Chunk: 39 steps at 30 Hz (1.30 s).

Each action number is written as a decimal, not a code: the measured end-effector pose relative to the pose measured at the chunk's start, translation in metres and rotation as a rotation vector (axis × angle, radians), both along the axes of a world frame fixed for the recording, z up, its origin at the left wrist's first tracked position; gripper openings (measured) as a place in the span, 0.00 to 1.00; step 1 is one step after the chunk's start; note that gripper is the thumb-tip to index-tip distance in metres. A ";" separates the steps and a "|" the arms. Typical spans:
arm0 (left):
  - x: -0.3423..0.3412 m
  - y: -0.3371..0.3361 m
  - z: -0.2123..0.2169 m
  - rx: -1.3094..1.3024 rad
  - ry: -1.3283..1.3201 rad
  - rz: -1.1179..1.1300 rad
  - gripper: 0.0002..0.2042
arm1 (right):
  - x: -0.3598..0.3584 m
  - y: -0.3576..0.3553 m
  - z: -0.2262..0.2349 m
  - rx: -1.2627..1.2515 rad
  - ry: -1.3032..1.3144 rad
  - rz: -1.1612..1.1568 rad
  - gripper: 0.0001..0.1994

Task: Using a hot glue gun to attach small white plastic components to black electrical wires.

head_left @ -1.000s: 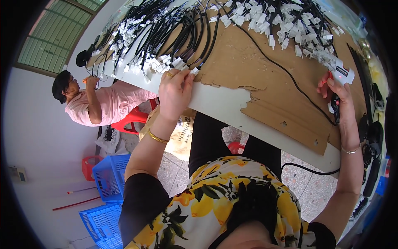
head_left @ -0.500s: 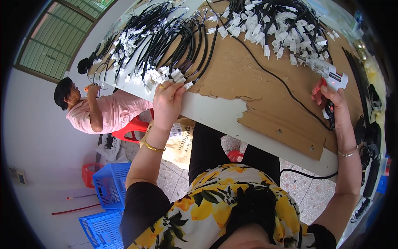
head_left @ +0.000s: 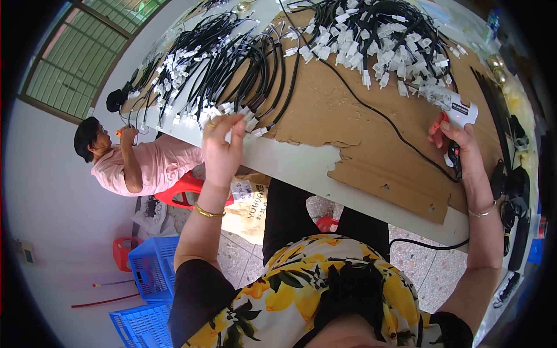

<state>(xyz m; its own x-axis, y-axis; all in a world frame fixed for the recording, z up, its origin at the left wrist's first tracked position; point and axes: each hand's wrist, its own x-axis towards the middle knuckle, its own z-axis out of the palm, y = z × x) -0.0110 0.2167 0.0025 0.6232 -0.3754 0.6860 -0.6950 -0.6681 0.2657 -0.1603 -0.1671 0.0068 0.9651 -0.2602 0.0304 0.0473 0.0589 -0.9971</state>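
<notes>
My left hand [head_left: 221,148] is raised at the near edge of the table, its thumb and fingers apart with nothing visible between them. Just beyond its fingertips lie the white plug connectors [head_left: 250,119] of a row of black cables [head_left: 272,87], fanned out on the table. On the right, my right hand [head_left: 458,136] is closed around a white heat gun [head_left: 461,110] with a red part by the fingers. Its nozzle points left, toward a large heap of white connectors [head_left: 348,46] on black cables. Part of the gun's handle is hidden by my hand.
Torn brown cardboard [head_left: 383,185] covers much of the white table [head_left: 278,159], crossed by a black cord [head_left: 386,113]. A person in pink [head_left: 136,162] sits at left, handling something orange. Blue crates [head_left: 152,269] and a paper sack [head_left: 246,217] stand below.
My left hand has drawn back left from the cable connector it was pinching, and its fingers have parted. The right hand keeps the heat gun at nearly the same place.
</notes>
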 end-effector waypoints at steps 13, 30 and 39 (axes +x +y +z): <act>0.129 -0.129 0.029 0.215 0.018 -0.050 0.06 | -0.004 -0.003 0.006 -0.005 0.057 0.008 0.12; 0.239 -0.229 0.018 0.704 0.147 0.290 0.12 | 0.000 -0.008 0.010 0.112 0.161 -0.015 0.11; 0.251 -0.246 0.028 0.506 0.388 0.163 0.14 | -0.002 -0.011 0.012 0.114 0.176 -0.014 0.11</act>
<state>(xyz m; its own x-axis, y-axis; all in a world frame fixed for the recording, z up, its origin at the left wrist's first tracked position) 0.2402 -0.0292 0.0309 0.8660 -0.4727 0.1632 -0.4914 -0.8650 0.1018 -0.1625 -0.1778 0.0189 0.9492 -0.2654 -0.1688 -0.1255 0.1727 -0.9769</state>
